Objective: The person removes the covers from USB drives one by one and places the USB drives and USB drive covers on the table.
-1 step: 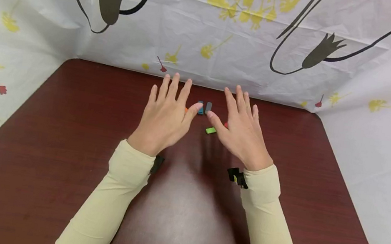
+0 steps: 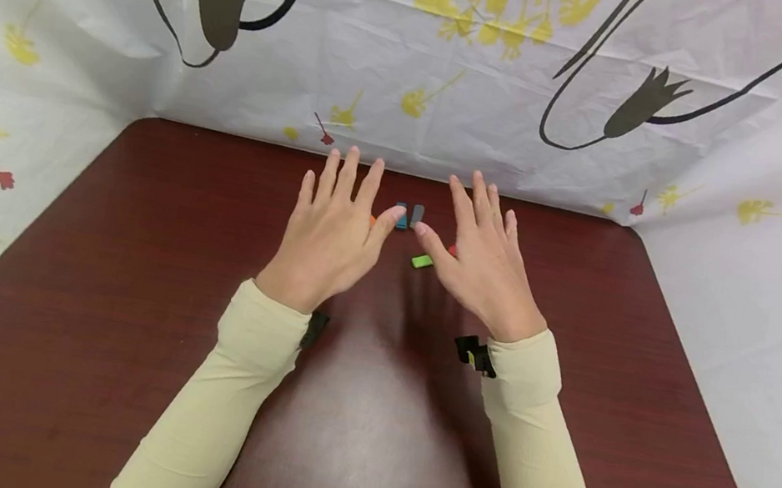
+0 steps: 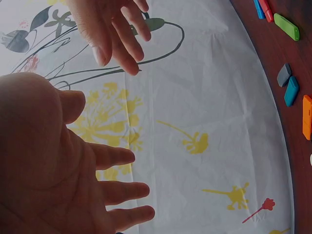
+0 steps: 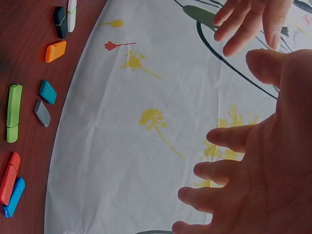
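My left hand point(image 2: 331, 235) and right hand point(image 2: 483, 262) are held up above the table, palms away from the head camera, fingers spread and nothing in them. Their thumbs point toward each other with a gap between. Beyond the thumbs lie a teal block point(image 2: 402, 216) and a grey block point(image 2: 417, 214). A green highlighter point(image 2: 422, 261) lies by the right thumb. In the right wrist view I see a red highlighter point(image 4: 9, 178) beside a blue one point(image 4: 13, 197), and an orange block point(image 4: 55, 51). The hands mostly hide these three from the head camera.
A black piece point(image 4: 60, 22) and a white piece point(image 4: 72, 14), each with a thin band, lie past the orange block. The dark red table point(image 2: 87, 300) is bordered at the back and sides by a white patterned sheet point(image 2: 382, 99).
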